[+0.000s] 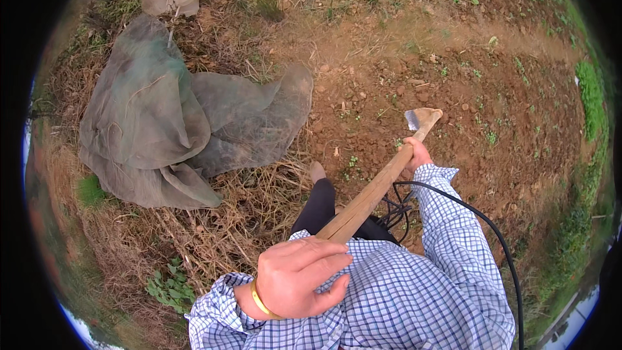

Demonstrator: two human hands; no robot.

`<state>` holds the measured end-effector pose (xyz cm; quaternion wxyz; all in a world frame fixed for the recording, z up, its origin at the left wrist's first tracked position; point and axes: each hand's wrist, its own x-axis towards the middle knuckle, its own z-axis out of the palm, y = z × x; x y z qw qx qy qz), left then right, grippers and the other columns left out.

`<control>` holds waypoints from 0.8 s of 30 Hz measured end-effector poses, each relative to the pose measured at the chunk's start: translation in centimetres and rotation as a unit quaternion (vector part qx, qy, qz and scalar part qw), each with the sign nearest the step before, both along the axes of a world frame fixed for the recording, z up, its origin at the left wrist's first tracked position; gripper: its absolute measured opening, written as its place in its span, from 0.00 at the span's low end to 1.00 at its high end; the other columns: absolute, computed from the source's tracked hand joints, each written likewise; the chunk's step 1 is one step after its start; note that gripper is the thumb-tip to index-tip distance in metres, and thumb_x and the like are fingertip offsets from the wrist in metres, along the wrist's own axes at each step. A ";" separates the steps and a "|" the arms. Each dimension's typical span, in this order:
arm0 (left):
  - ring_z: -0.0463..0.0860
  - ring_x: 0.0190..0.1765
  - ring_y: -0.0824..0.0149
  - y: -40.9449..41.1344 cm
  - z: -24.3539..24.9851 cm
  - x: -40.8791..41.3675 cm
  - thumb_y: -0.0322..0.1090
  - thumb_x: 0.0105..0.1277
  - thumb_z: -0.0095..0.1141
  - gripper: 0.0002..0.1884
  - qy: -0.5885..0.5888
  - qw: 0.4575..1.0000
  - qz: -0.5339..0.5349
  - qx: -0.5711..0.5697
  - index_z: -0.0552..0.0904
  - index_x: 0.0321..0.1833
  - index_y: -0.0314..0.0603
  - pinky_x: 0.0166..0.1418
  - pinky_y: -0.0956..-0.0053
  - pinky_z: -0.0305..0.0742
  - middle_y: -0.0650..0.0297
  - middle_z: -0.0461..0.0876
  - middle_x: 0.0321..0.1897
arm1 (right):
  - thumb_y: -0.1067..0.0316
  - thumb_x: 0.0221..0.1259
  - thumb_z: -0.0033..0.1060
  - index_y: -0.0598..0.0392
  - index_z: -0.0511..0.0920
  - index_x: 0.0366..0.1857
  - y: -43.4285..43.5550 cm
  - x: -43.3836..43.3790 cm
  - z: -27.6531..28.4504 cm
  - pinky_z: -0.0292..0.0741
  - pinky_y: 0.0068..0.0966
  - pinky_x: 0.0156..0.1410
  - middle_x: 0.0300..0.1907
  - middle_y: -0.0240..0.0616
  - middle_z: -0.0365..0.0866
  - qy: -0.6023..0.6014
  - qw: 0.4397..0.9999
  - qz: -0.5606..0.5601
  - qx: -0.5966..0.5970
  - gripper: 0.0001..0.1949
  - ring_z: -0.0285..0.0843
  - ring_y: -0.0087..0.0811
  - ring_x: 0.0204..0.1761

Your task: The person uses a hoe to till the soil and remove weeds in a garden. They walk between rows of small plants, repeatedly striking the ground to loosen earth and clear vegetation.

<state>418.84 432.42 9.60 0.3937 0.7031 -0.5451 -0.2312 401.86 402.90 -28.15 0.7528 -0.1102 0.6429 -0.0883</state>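
A hoe with a thick wooden handle point(369, 199) slants across my front, its metal blade point(412, 119) raised at the far right end. My right hand point(419, 154) is wrapped around the handle just below the hoe's head. Close to my chest, my left hand point(303, 277) lies over the butt end of the handle, back of the hand up, fingers loosely extended and thumb apart. That hand covers the butt, so whether it grips the wood is unclear. A yellow bangle point(261, 299) circles my left wrist.
Dark mesh netting point(150, 116) lies heaped at the left over dry stalks point(252, 209). Reddish soil point(466, 146) with small seedlings spreads to the right. A black cable point(491, 228) loops past my right sleeve. My foot point(317, 171) stands near the netting.
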 end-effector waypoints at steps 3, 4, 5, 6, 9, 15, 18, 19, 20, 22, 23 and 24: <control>0.84 0.30 0.64 -2.0 0.2 3.0 0.29 0.46 0.64 0.09 0.026 0.999 -0.018 -0.017 0.84 0.32 0.41 0.34 0.74 0.81 0.62 0.84 0.32 | 0.64 0.53 0.63 0.54 0.66 0.49 -0.9 2.0 0.7 0.77 0.43 0.42 0.34 0.43 0.76 0.016 1.000 -0.008 0.014 0.21 0.77 0.40 0.32; 0.84 0.30 0.63 -2.7 0.1 3.9 0.28 0.46 0.64 0.09 0.035 0.999 -0.028 -0.025 0.84 0.32 0.41 0.34 0.74 0.81 0.62 0.84 0.32 | 0.64 0.53 0.63 0.54 0.66 0.49 -1.2 2.3 0.7 0.77 0.43 0.43 0.34 0.43 0.76 0.021 1.000 -0.011 0.012 0.21 0.77 0.40 0.32; 0.84 0.29 0.63 -3.1 0.1 4.8 0.28 0.46 0.63 0.09 0.044 0.998 -0.037 -0.033 0.84 0.32 0.40 0.34 0.74 0.81 0.62 0.84 0.32 | 0.63 0.54 0.63 0.54 0.66 0.49 -1.5 2.6 0.6 0.77 0.43 0.43 0.34 0.43 0.76 0.027 0.999 -0.014 0.010 0.21 0.77 0.40 0.33; 0.84 0.30 0.63 -3.5 0.1 5.7 0.27 0.46 0.63 0.09 0.044 0.998 -0.045 -0.027 0.84 0.32 0.40 0.34 0.74 0.81 0.62 0.85 0.33 | 0.63 0.54 0.62 0.54 0.67 0.48 -1.6 3.1 0.7 0.77 0.43 0.43 0.35 0.43 0.76 0.017 1.000 -0.005 0.004 0.20 0.77 0.40 0.33; 0.85 0.32 0.63 -4.4 0.2 8.3 0.25 0.45 0.61 0.10 0.040 0.997 -0.061 -0.011 0.84 0.33 0.41 0.34 0.73 0.81 0.62 0.86 0.34 | 0.62 0.56 0.61 0.53 0.65 0.49 -2.0 4.6 0.7 0.76 0.43 0.42 0.32 0.44 0.74 0.009 0.999 -0.038 0.013 0.20 0.76 0.40 0.33; 0.85 0.31 0.64 -6.3 0.1 12.1 0.23 0.47 0.58 0.08 0.036 0.998 -0.052 -0.023 0.83 0.32 0.40 0.34 0.74 0.80 0.63 0.86 0.32 | 0.64 0.55 0.60 0.55 0.70 0.41 -3.7 5.4 -2.5 0.77 0.40 0.42 0.31 0.44 0.77 -0.027 0.999 -0.038 0.017 0.14 0.76 0.41 0.32; 0.85 0.31 0.63 -6.8 -0.3 13.4 0.24 0.48 0.59 0.08 0.035 0.998 -0.042 -0.029 0.84 0.32 0.41 0.34 0.73 0.80 0.63 0.85 0.31 | 0.58 0.56 0.58 0.55 0.71 0.40 -3.7 7.1 -2.0 0.75 0.42 0.43 0.29 0.41 0.75 0.000 1.000 0.024 -0.019 0.14 0.75 0.40 0.32; 0.85 0.31 0.63 -7.0 -0.1 13.8 0.24 0.48 0.59 0.08 0.034 0.998 -0.042 -0.030 0.84 0.32 0.41 0.34 0.73 0.80 0.63 0.85 0.31 | 0.59 0.56 0.58 0.55 0.71 0.38 -3.7 7.4 -1.9 0.75 0.42 0.43 0.29 0.41 0.75 0.019 0.999 0.026 -0.033 0.13 0.76 0.40 0.32; 0.84 0.31 0.62 -7.5 0.1 14.3 0.24 0.49 0.58 0.07 0.037 0.998 -0.040 -0.032 0.84 0.32 0.42 0.35 0.73 0.80 0.63 0.85 0.31 | 0.60 0.56 0.57 0.55 0.72 0.37 -4.2 7.8 -1.7 0.76 0.43 0.43 0.29 0.40 0.76 0.004 1.000 0.024 0.001 0.12 0.76 0.39 0.31; 0.84 0.31 0.62 -8.2 0.4 15.0 0.24 0.49 0.58 0.07 0.035 0.998 -0.040 -0.030 0.84 0.32 0.42 0.35 0.73 0.80 0.63 0.85 0.31 | 0.59 0.55 0.56 0.57 0.73 0.37 -4.9 7.8 -2.3 0.77 0.42 0.42 0.31 0.43 0.78 -0.007 1.000 0.014 0.007 0.13 0.77 0.41 0.33; 0.84 0.31 0.62 -8.5 0.4 15.5 0.24 0.49 0.58 0.07 0.034 0.998 -0.038 -0.027 0.84 0.32 0.42 0.36 0.72 0.80 0.63 0.85 0.31 | 0.58 0.54 0.56 0.59 0.75 0.37 -5.0 8.3 -2.5 0.78 0.41 0.42 0.33 0.47 0.80 -0.004 1.000 0.019 -0.009 0.15 0.78 0.44 0.34; 0.84 0.31 0.62 -8.9 0.1 16.0 0.24 0.49 0.58 0.07 0.037 0.998 -0.035 -0.032 0.84 0.32 0.42 0.36 0.73 0.80 0.63 0.85 0.32 | 0.58 0.53 0.56 0.60 0.76 0.36 -5.3 8.6 -2.6 0.78 0.40 0.41 0.31 0.47 0.80 -0.001 0.999 0.035 -0.017 0.15 0.79 0.44 0.33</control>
